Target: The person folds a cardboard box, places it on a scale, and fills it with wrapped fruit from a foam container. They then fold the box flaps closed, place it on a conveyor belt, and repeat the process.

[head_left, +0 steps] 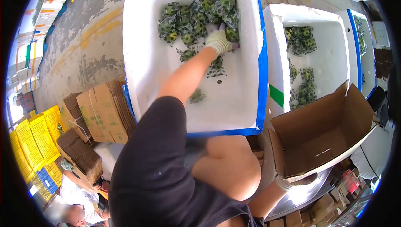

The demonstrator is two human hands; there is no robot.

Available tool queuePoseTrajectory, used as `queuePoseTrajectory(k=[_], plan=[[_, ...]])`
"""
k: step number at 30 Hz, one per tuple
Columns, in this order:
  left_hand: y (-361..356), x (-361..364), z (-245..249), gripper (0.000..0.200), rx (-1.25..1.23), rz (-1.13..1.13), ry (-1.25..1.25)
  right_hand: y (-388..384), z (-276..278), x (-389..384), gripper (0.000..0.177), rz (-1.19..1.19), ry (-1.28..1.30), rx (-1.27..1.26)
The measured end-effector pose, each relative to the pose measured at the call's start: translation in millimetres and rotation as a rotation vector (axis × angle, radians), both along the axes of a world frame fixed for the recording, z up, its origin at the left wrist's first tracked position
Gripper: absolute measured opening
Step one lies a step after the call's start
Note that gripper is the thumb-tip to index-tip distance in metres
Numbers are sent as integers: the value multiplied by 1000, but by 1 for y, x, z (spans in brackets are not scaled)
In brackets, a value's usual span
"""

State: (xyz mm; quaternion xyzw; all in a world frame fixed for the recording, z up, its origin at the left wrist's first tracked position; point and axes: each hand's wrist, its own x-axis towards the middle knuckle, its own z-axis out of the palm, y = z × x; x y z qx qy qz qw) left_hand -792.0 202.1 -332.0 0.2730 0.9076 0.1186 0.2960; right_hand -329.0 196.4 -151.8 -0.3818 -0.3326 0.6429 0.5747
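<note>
My left hand (219, 42), in a pale glove with a striped cuff, reaches into a white foam box (144, 59) with blue tape on its edges. Its fingers are curled about a small clear bag of round green produce (232, 34) by the box's right wall. More such bags (188, 18) cluster at the far end, and a few lie singly on the floor of the box. At the lower right, my right hand (298, 181), gloved too, grips the near lower edge of an open cardboard box (321, 135). That box is tilted, and nothing shows inside it.
Right of the first box stands a second foam box (330, 59) holding similar bags, with another beyond it. Folded cardboard (102, 112) is stacked at left, near yellow crates (39, 137). A person in white (81, 197) is at the lower left. My bent knee (229, 164) is below the foam box.
</note>
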Motion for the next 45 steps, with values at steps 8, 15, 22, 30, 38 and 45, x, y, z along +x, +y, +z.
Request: queuePoseTrajectory(k=[8, 15, 22, 30, 38, 45], plan=[[-17, -19, -21, 96, 136, -63, -404, 3, -4, -14, 66, 24, 26, -13], [-11, -5, -19, 85, -70, -443, -407, 2, 0, -16, 66, 41, 46, -10], [-60, 93, 8, 67, -279, -719, -221, -6, 0, -14, 66, 35, 63, -19], [-75, 106, 34, 63, -371, -898, -206, -13, 4, -7, 66, 55, 135, -12], [-88, 108, -26, 48, -212, -902, -31, -34, 43, -5, 66, 231, 419, 119], [-132, 31, -5, 65, 423, 144, -736, -68, 61, 81, 64, 166, 528, 82]])
